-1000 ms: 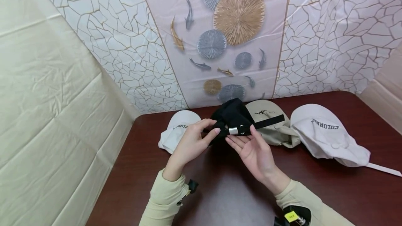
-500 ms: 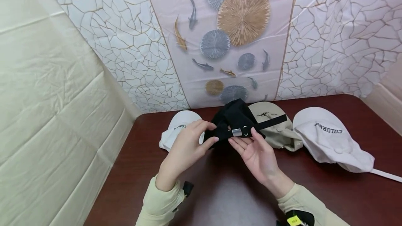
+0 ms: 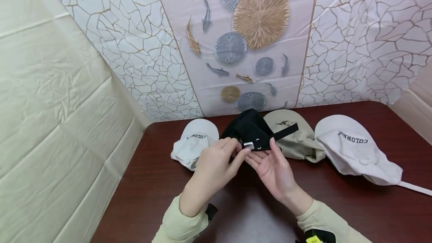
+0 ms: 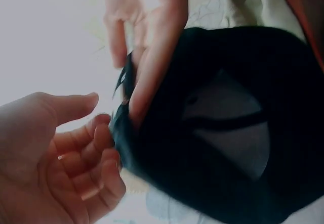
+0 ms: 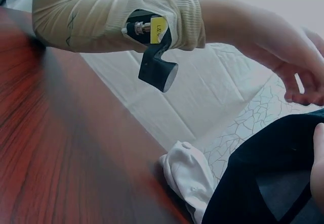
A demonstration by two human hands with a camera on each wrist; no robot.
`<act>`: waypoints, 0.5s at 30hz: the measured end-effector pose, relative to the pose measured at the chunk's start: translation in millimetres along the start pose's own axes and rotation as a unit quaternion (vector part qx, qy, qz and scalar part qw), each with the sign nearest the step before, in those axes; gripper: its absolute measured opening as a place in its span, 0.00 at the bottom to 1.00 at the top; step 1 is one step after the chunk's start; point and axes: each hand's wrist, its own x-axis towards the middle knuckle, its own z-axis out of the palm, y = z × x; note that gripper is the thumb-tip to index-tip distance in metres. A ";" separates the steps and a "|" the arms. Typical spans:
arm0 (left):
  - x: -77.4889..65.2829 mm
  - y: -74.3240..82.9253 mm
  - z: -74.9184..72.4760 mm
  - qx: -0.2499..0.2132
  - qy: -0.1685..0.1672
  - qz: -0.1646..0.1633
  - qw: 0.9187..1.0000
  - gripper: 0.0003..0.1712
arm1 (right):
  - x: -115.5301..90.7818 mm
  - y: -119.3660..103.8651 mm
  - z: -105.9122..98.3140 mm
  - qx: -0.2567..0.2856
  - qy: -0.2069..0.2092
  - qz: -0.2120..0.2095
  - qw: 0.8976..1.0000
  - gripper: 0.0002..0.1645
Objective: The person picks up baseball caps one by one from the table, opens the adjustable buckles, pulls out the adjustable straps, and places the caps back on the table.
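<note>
A black baseball cap [image 3: 251, 126] is held up in front of me, back strap facing me. My right hand [image 3: 277, 175] holds the strap by the cap's edge, thumb on the outside and fingers beneath; the strap's loose end [image 3: 287, 132] sticks out past the thumb. My left hand [image 3: 216, 164] is beside the silver buckle [image 3: 249, 145], thumb tip just below it. In the left wrist view, the left hand's thumb stands apart from its bent fingers [image 4: 112, 178], which are right at the cap's edge. The cap's hollow inside [image 4: 228, 118] shows there too.
Behind stand a white cap [image 3: 195, 141] at left, a beige cap [image 3: 291, 147] partly behind the black one, and another white cap [image 3: 357, 149] with its strap trailing right. They lie on a dark red-brown table [image 3: 148, 198] against a patterned cloth backdrop [image 3: 162, 66].
My left hand has let go of the cap's left edge and moved right to the buckle. The cap has tipped slightly and shifted left; the right hand keeps its hold on the strap.
</note>
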 end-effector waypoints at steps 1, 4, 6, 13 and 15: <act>-0.2 1.4 2.5 0.006 0.002 -0.008 1.000 0.13 | -0.7 0.7 0.9 -0.019 0.001 0.001 1.000 0.34; -1.4 5.1 8.5 0.032 0.005 -0.034 0.999 0.17 | -3.3 3.5 4.0 -0.080 0.010 0.007 0.997 0.32; -2.3 7.2 10.8 0.051 0.003 -0.053 0.997 0.19 | -4.9 5.5 5.9 -0.111 0.022 0.013 0.993 0.30; -4.2 10.9 12.5 0.106 -0.026 -0.087 0.990 0.22 | -6.8 12.0 7.0 -0.168 0.066 0.047 0.983 0.28; -4.1 11.2 12.8 0.109 -0.027 -0.089 0.990 0.22 | -7.4 12.6 7.0 -0.178 0.070 0.050 0.980 0.28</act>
